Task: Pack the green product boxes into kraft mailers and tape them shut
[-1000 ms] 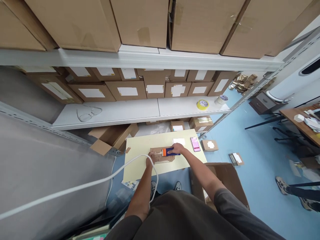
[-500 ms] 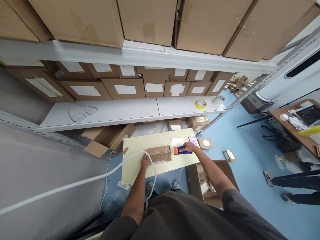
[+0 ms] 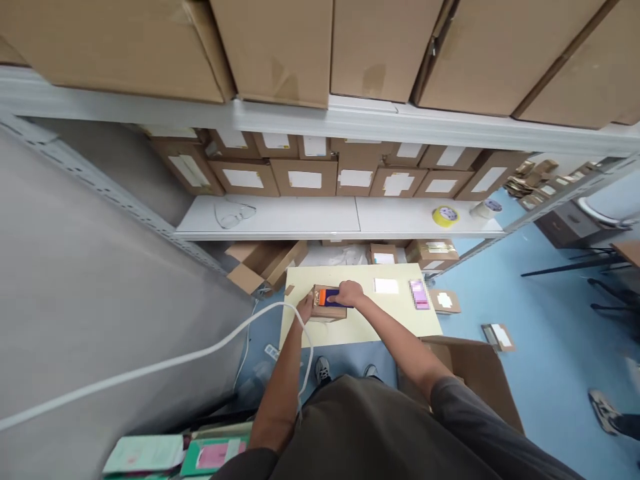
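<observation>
A small taped cardboard box (image 3: 329,315) rests on the pale yellow tabletop (image 3: 385,323). At its left end, my left hand (image 3: 305,309) grips the side of the box, fingers partly hidden. My right hand (image 3: 351,293) is closed around a blue and orange tape dispenser (image 3: 332,298), which lies over the top of the box with its orange end toward my left hand. Behind and right of the box are a white paper (image 3: 386,286) and a phone (image 3: 419,295) with a pinkish screen.
A white cable (image 3: 200,358) arcs in front of my left arm. Glasses (image 3: 235,217) and a yellow tape roll (image 3: 445,215) lie on the shelf (image 3: 310,217), below stacked cartons. An open carton (image 3: 483,373) stands at front right. A person's shoe (image 3: 604,410) shows at far right.
My right hand has brought the tape dispenser left, from beside the box to over its top. The box appears turned, with a shorter side across. The view has swung left.
</observation>
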### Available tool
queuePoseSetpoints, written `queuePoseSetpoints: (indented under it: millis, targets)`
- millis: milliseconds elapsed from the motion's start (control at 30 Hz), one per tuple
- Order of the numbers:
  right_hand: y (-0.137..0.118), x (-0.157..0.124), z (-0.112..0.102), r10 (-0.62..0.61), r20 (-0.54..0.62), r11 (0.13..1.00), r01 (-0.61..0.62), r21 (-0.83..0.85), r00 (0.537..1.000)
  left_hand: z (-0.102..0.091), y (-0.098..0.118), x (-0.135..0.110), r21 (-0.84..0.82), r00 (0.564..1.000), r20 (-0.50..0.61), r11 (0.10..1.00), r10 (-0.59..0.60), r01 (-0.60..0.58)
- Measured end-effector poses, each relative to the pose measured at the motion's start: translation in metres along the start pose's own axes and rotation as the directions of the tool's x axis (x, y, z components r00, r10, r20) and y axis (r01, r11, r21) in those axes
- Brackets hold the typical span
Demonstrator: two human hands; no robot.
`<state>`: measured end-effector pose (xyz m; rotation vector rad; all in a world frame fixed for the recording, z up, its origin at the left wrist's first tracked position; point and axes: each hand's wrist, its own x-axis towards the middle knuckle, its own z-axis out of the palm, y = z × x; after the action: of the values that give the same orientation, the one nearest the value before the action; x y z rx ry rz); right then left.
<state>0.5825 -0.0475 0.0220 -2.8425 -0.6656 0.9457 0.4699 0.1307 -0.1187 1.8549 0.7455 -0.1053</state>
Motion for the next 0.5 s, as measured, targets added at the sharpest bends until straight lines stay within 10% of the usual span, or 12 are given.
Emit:
queuePoseSetpoints:
  millis: [233,500]
  targets:
    - [-0.038,0.007,0.006,-0.027,-0.014,0.999,0.027,-0.024,1.000,0.013,0.005,-0.022,-0.261,0.997,0.064,0.964,-0.035,0.051]
    - [0.051,-0.015,0.004,0.095,-0.009,0.995,-0.095,0.042,0.995,0.102,0.036,-0.033,0.070,0.997,0.069,0.997,-0.045,0.040]
